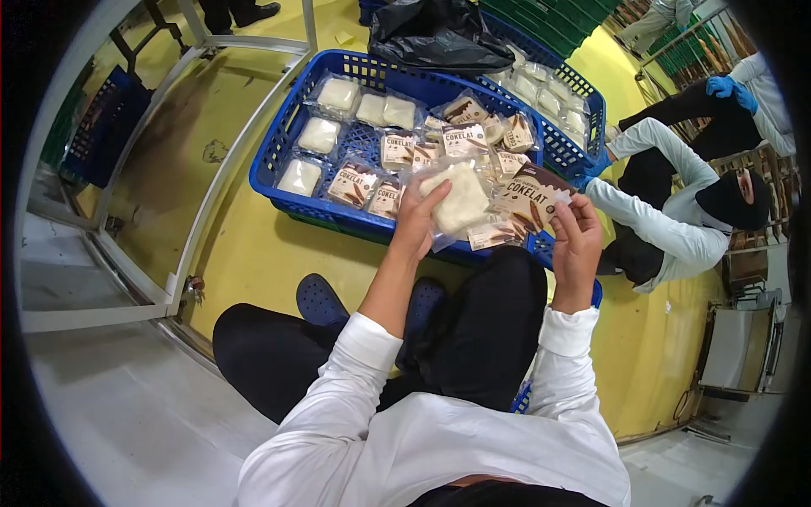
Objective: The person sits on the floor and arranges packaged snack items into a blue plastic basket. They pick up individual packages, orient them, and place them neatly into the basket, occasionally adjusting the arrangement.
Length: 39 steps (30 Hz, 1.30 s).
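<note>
In my left hand [416, 218] is a clear-wrapped white bread sandwich [463, 199], the thumb lying over its top. The fingers of my right hand [578, 241] pinch a brown and beige label [525, 199] by its right edge, close beside the sandwich. Both are held over the near edge of a blue perforated crate [291, 199]. Plain wrapped sandwiches [319, 135] lie along the crate's left and far sides. Packs with brown and beige labels [465, 139] are heaped in its middle and right.
A second blue crate [596, 110] with plain packs stands behind to the right, and a black plastic bag [439, 35] drapes nearby. Green crates [541, 25] are stacked beyond. A co-worker [676, 203] crouches at right; another person's blue gloves [733, 91] show farther back. At left stands a metal frame [228, 160].
</note>
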Available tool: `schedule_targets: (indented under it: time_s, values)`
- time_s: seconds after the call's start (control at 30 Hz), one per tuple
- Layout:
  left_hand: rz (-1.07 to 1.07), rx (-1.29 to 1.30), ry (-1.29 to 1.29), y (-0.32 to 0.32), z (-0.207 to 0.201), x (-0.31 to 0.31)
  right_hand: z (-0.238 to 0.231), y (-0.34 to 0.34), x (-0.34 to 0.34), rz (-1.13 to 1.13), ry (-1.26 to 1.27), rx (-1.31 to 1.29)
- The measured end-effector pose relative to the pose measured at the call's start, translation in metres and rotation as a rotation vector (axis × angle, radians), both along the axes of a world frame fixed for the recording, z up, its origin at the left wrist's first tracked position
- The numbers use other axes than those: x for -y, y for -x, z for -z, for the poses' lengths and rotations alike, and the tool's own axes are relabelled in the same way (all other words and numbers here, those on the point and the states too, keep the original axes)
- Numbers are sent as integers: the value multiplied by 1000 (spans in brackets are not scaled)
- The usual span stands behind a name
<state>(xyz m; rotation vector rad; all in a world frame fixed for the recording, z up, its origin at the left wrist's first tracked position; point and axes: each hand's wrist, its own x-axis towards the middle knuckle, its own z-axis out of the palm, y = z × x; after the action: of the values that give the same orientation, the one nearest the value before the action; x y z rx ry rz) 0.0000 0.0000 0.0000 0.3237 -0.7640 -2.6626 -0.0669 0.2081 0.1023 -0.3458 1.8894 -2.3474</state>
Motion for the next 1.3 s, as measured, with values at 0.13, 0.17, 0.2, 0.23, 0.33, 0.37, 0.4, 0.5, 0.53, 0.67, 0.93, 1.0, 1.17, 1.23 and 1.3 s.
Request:
schedule_targets:
  time_s: [0.13, 0.17, 0.2, 0.23, 0.33, 0.37, 0.4, 0.5, 0.53, 0.67, 0.93, 1.0, 1.17, 1.23, 1.3]
  values:
    - [32, 29, 76, 2, -7, -18, -24, -3, 8, -72, -78, -32]
    - [38, 35, 94, 4, -7, -21, -23, -2, 12, -84, -96, -23]
    - [36, 79, 112, 2, -12, -27, -25, -1, 15, -71, -215, -115]
    - [56, 74, 68, 2, -14, -31, -28, -5, 16, -50, -222, -82]
    - [113, 39, -63, 5, -15, -40, -34, -17, 26, 2, -214, -15]
    - [133, 18, -118, 9, -10, -43, -31, -18, 28, 7, -215, -32]
    - [157, 1, -169, 10, -14, -43, -27, -21, 30, 16, -212, -44]
    - [258, -36, -203, 3, -26, -40, -17, -24, 32, 38, -221, -65]
    - [258, -38, -208, 2, -26, -40, -13, -24, 32, 39, -216, -64]
    - [252, -31, -205, 2, -24, -39, -4, -22, 33, 33, -210, -68]
    - [173, -28, -82, 3, -26, -43, 12, -19, 32, 41, -372, -125]
    - [153, 16, 117, 0, -29, -45, 17, -15, 28, 46, -590, -196]
    - [127, 114, -64, 4, -12, -47, 0, -13, 32, 114, -1043, -787]
    - [146, 80, -258, 3, -18, -48, -17, -27, 49, 103, -1024, -992]
    - [154, 96, -257, 2, -23, -42, -2, -35, 56, -303, -1312, -924]
